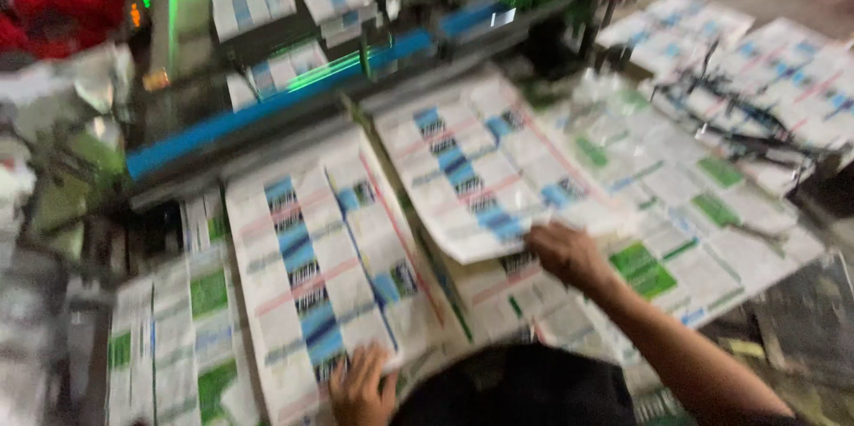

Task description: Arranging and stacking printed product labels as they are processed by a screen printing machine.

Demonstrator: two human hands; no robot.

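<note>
The printed sheet under my right hand is white card with rows of blue bars, pink stripes and small dark barcode blocks. It lies tilted on the worktable, atop a pile of similar sheets, and its near edge lifts a little where I touch it. A second sheet of the same pattern lies just to its left, reaching down to my left hand.

Everything is smeared by motion, so the print is unreadable, and a dark shape at the bottom edge hides the sheets' lower parts. My left hand is partly cut off there.

My right arm stretches forward from the lower right, fingers curled onto the sheet's near edge; whether they pinch it I cannot tell. My left fingers lie spread flat on the second sheet's bottom edge, gripping nothing.
</note>
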